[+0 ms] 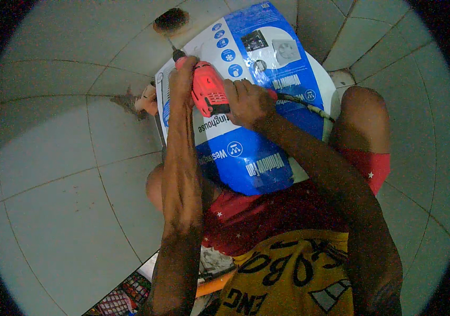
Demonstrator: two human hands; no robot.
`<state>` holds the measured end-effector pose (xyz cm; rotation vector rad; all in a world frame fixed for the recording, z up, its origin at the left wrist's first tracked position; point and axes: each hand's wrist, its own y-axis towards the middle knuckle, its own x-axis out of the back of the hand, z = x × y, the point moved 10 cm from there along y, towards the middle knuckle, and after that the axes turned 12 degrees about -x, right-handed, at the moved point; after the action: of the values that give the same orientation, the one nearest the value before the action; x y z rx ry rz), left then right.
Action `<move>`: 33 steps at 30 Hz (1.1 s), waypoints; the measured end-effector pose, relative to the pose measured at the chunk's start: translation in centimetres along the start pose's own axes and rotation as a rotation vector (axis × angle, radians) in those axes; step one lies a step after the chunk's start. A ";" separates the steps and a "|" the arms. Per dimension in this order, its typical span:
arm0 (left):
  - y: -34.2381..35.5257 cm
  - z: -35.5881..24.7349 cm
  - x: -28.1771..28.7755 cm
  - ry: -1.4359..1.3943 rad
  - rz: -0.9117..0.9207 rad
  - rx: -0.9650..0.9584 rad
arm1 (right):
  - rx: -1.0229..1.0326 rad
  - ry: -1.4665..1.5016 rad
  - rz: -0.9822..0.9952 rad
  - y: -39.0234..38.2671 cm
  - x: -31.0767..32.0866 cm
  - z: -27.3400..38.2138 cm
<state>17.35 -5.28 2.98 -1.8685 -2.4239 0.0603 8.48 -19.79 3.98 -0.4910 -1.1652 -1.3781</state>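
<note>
Both my hands are closed around a red power drill (209,84) that tilts up and to the left. My left hand (184,76) wraps the front of its body, just behind the dark chuck (179,53). The handle is in my right hand (248,102), whose fingers partly cover it. From the chuck a thin drill bit (171,44) points at the tiled wall, just below a dark, rust-stained hole (171,21). Whether the tip touches the wall I cannot tell. Beneath the drill lies a blue and white cardboard sheet (267,142) printed with fan pictures.
A cord (306,104) runs from the handle to the right across the cardboard. Left of the cardboard, a pipe fitting (146,100) sticks out of the stained tiled wall (51,121). My bent knee (364,108) is at the right. A patterned mesh item (122,300) lies at lower left.
</note>
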 end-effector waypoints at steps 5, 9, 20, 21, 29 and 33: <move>0.0 0.5 0.0 -0.029 0.019 0.054 | 0.024 -0.009 -0.007 -0.1 0.1 0.1; 0.2 0.6 0.0 -0.031 0.010 0.030 | 0.017 0.004 0.018 0.0 0.0 0.0; 0.0 0.4 0.2 -0.006 -0.006 0.050 | -0.032 0.006 0.074 0.1 -0.3 -0.1; 0.0 0.3 0.2 0.023 -0.003 0.050 | -0.033 0.005 0.073 0.0 -0.3 -0.2; -0.3 -0.2 0.3 0.081 -0.005 0.051 | -0.027 0.046 0.039 0.2 0.2 -0.1; -0.3 -0.5 -0.1 0.066 0.009 0.058 | -0.024 0.060 0.028 0.1 0.1 -0.2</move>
<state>17.12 -5.50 3.47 -1.8280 -2.3449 0.0673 8.64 -19.99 3.96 -0.4776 -1.0906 -1.3748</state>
